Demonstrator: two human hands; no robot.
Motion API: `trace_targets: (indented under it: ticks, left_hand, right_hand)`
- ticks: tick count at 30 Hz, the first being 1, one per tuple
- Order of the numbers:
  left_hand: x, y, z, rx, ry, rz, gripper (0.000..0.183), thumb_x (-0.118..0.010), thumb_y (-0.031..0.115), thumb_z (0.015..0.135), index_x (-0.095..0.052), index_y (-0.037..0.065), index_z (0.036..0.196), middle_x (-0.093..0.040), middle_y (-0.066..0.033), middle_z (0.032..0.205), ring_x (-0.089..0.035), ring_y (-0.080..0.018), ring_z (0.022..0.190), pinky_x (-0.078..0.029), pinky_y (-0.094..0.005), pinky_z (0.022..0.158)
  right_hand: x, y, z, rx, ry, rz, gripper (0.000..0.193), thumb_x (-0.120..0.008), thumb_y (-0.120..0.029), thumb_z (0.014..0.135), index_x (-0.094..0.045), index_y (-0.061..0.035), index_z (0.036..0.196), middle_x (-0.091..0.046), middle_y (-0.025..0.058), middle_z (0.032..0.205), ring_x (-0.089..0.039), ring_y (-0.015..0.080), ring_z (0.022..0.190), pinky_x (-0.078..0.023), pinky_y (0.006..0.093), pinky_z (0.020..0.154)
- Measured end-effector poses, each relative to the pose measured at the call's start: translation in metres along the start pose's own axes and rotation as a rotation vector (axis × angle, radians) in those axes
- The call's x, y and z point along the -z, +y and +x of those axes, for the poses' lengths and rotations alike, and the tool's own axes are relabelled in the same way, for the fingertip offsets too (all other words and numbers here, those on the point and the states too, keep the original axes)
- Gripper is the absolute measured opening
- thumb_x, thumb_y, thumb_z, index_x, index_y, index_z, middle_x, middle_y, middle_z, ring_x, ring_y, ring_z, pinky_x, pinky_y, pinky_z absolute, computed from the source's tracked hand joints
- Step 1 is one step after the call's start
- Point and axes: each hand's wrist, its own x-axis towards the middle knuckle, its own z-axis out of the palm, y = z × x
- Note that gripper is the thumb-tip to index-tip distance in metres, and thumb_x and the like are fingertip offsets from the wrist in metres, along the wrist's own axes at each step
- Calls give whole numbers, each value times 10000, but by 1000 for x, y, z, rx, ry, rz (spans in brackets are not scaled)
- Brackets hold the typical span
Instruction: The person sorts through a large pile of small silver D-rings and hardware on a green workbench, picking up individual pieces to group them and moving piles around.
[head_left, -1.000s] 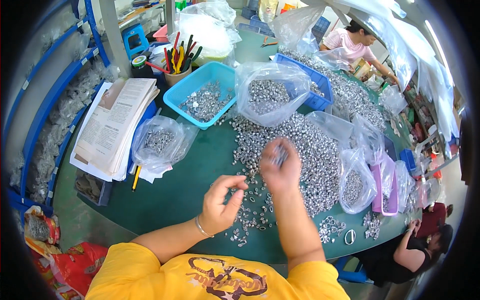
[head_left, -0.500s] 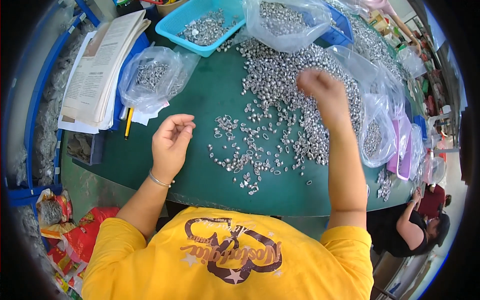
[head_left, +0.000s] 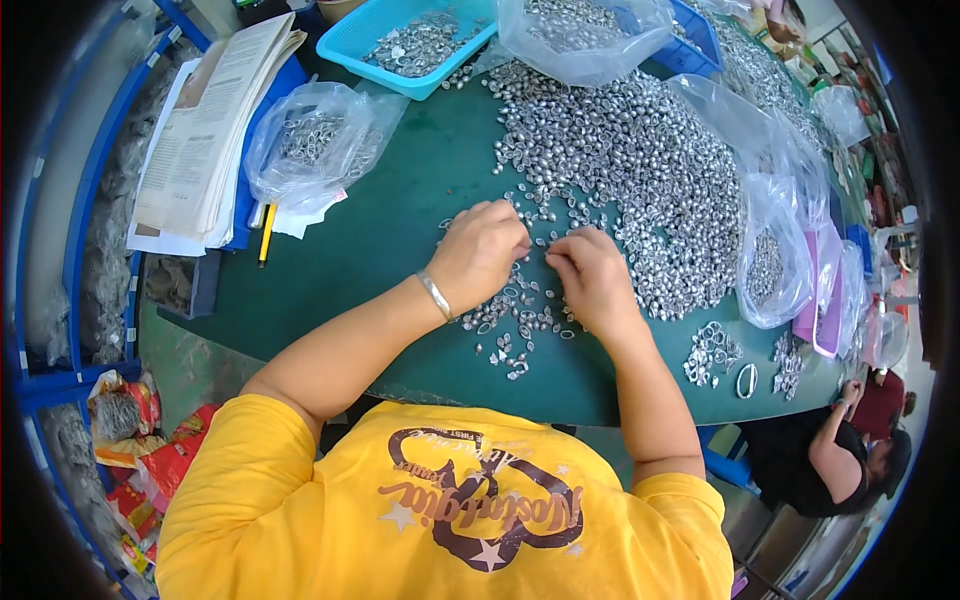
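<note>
My left hand [head_left: 480,258], with a silver bangle on its wrist, is over a loose scatter of small silver metal pieces [head_left: 522,312]. Its fingertips are pinched together, and anything between them is too small to make out. Just to the right, my right hand [head_left: 594,280] is also in a pinch, thumb against the curled fingers, with its contents hidden. A narrow gap separates the two sets of fingertips. Beyond and right of my hands spreads a large heap of rounded silver pieces [head_left: 650,170] on the green tabletop [head_left: 400,215].
At the back stand a light-blue basket [head_left: 345,50] and clear bags [head_left: 590,60] of metal pieces. On the left are another bag [head_left: 270,150], papers [head_left: 195,150] and a yellow pen [head_left: 266,235]. Small groups of rings [head_left: 712,350] lie at right. Another person [head_left: 835,455] sits at lower right.
My right hand has come down and left from the heap toward my left hand. My left hand has moved right, over the scattered pieces, and its fingers have closed into a pinch.
</note>
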Motion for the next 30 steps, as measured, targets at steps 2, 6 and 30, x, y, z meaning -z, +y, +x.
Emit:
trace_targets:
  ticks: [2, 6, 30]
  left_hand:
    - [5, -1, -2, 83, 53, -232, 43, -629, 12, 762, -597, 35, 780, -599, -78, 794, -596, -212, 710, -473, -288, 624]
    - [25, 5, -11, 679, -45, -1071, 139, -573, 34, 853, -552, -5, 985, -614, -67, 845, -607, -117, 728, -492, -206, 613]
    - [1, -2, -8, -61, -204, -53, 82, -642, -20, 726, -624, 18, 797, -532, -118, 806, -559, -294, 764, -466, -337, 677]
  right_hand:
    - [12, 5, -9, -419, -74, 466, 47, -576, -50, 839, -601, -13, 826, -589, 54, 776, -541, 145, 648, -441, 263, 573]
    - [39, 21, -41, -464, 15, 1450, 145, -480, -5, 871, -537, -7, 1004, -573, 84, 810, -515, 130, 649, -444, 245, 572]
    - [39, 23, -55, -439, 7, 298, 100, -593, -126, 833, -615, -29, 838, -605, 57, 743, -586, 185, 592, -470, 309, 519]
